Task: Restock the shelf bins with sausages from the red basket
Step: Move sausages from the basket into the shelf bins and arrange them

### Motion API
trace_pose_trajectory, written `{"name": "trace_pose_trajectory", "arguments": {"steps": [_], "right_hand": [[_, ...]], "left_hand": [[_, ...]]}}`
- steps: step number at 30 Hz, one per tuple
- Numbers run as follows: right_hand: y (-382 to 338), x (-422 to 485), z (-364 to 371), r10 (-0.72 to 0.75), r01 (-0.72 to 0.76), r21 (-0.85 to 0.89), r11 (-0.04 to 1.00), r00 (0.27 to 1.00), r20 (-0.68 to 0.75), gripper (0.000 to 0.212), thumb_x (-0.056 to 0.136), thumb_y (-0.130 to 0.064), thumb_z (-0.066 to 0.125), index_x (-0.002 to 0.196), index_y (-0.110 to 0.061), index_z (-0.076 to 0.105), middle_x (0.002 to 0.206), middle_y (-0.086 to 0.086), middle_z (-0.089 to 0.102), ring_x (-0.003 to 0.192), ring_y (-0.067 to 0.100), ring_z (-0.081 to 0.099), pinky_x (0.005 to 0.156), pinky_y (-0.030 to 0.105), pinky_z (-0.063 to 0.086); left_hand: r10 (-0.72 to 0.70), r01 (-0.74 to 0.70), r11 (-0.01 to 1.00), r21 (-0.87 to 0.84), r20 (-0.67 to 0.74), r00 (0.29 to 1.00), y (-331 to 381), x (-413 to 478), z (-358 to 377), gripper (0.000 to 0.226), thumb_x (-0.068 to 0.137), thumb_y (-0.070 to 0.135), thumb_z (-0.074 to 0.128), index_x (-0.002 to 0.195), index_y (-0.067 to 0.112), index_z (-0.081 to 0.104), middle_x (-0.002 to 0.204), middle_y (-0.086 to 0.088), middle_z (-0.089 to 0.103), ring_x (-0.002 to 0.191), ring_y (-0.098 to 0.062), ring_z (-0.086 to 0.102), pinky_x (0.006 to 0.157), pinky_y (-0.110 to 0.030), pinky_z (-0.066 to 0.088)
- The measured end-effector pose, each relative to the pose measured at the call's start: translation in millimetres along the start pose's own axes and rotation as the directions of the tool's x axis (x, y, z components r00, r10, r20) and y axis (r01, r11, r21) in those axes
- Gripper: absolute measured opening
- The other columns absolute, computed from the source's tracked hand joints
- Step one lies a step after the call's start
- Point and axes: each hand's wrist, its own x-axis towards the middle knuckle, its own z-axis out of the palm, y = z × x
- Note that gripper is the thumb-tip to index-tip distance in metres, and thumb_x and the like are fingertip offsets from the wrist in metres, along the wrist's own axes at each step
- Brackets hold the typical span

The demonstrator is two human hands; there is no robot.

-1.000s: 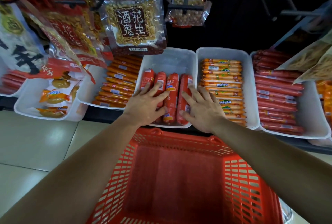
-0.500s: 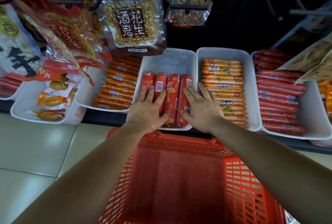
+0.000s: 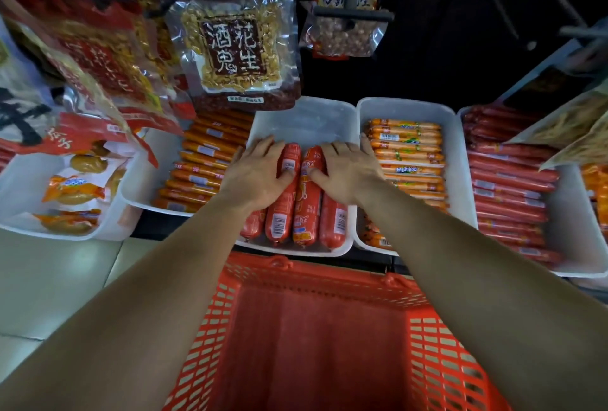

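Since half a sec ago both hands have slid fwd along the row. Left hand (image 3: 260, 177) and right hand (image 3: 348, 173) now cover the far ends of the fat red sausages (image 3: 306, 209), leaving the near ends bare. Fingers are straight, slightly spread and pressing flat, w/ nothing gripped. The sausages lie side by side in the middle white bin (image 3: 306, 114). The red basket (image 3: 329, 274) just below looks empty, tho its floor is dim so I can't be sure. Risks as I judge them: push too hard and the slick round rolls cd ride up over each other or skew. Reach further back and my knuckles cd snag the hanging peanut pack (image 3: 235, 48).
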Motion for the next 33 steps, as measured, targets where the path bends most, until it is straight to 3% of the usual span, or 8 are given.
{"name": "trace_pose_trajectory", "arguments": {"steps": [2,5,9,18,22,24,27,33], "right_hand": [[-0.4,17.6,-6.8,0.009,-0.008,-0.029,1.000,1.000,0.029,0.075,0.090,-0.071,0.020,0.139,-0.023,0.048,0.141,0.008,0.054,0.136,0.026,0.044,0.122,0.052,0.000],[2.8,28.3,-7.0,-0.015,0.016,-0.064,0.998,1.000,0.023,0.077,0.088,-0.075,0.016,0.131,-0.026,0.056,0.134,0.007,0.059,0.133,0.022,0.048,0.121,0.050,-0.004],[5.9,28.8,1.1,-0.033,0.031,-0.113,0.993,0.999,-0.015,0.082,0.085,-0.079,0.003,0.111,-0.031,0.065,0.103,-0.001,0.071,0.115,0.018,0.061,0.120,0.051,-0.008],[8.7,30.0,3.9,-0.042,0.039,-0.081,0.996,0.998,-0.037,0.081,0.086,-0.077,0.006,0.120,-0.028,0.061,0.113,-0.003,0.070,0.121,0.018,0.058,0.119,0.050,-0.011],[7.2,30.2,2.4,-0.043,0.041,-0.056,0.998,0.999,-0.029,0.078,0.086,-0.077,0.008,0.140,-0.034,0.044,0.118,-0.001,0.070,0.125,0.020,0.057,0.119,0.052,-0.011],[6.0,30.3,0.6,-0.046,0.045,-0.043,0.998,0.999,-0.026,0.069,0.085,-0.077,0.010,0.126,-0.038,0.051,0.109,-0.004,0.071,0.120,0.020,0.059,0.119,0.054,-0.009],[5.7,31.7,-1.3,-0.026,0.026,-0.004,1.000,1.000,-0.012,0.057,0.085,-0.076,0.013,0.102,-0.039,0.054,0.094,-0.008,0.070,0.111,0.019,0.062,0.119,0.054,-0.006],[6.3,32.0,2.3,-0.023,0.023,-0.030,0.999,1.000,-0.015,0.066,0.087,-0.075,0.011,0.110,-0.037,0.060,0.101,-0.007,0.071,0.115,0.019,0.061,0.120,0.053,-0.008]], "left_hand": [[0.006,-0.006,0.999,0.034,0.009,1.000,-1.1,15.7,-1.4,0.068,0.095,0.060,0.038,0.153,0.026,0.027,0.161,-0.001,0.027,0.148,-0.022,0.023,0.121,-0.046,0.017],[0.017,-0.022,0.997,0.072,0.063,0.998,-2.9,34.3,-2.2,0.074,0.084,0.071,0.034,0.143,0.026,0.041,0.149,-0.001,0.044,0.139,-0.024,0.037,0.116,-0.048,0.025],[0.091,-0.101,0.982,0.158,0.065,0.994,-11.2,39.9,-2.8,0.091,0.074,0.083,0.025,0.143,0.027,0.044,0.147,0.001,0.047,0.134,-0.024,0.044,0.111,-0.045,0.033],[0.097,-0.106,0.963,0.249,0.051,0.994,-12.5,47.8,-0.8,0.095,0.071,0.086,0.019,0.128,0.021,0.058,0.128,-0.002,0.060,0.122,-0.023,0.052,0.103,-0.043,0.040],[0.102,-0.118,0.971,0.210,0.083,0.991,-14.4,46.3,-1.6,0.094,0.073,0.085,0.023,0.142,0.025,0.046,0.142,-0.001,0.052,0.132,-0.022,0.046,0.108,-0.043,0.035],[0.116,-0.133,0.971,0.197,0.095,0.989,-13.8,46.1,-1.3,0.089,0.074,0.084,0.025,0.145,0.032,0.040,0.145,0.002,0.051,0.133,-0.022,0.045,0.109,-0.044,0.033],[0.106,-0.122,0.973,0.194,0.089,0.990,-10.1,47.8,-3.1,0.078,0.072,0.083,0.027,0.129,0.037,0.051,0.126,0.006,0.061,0.120,-0.021,0.055,0.102,-0.044,0.038],[0.126,-0.137,0.971,0.196,0.066,0.990,-10.6,44.8,-2.5,0.084,0.071,0.084,0.018,0.128,0.032,0.053,0.126,0.002,0.061,0.121,-0.023,0.054,0.103,-0.046,0.037]]}}
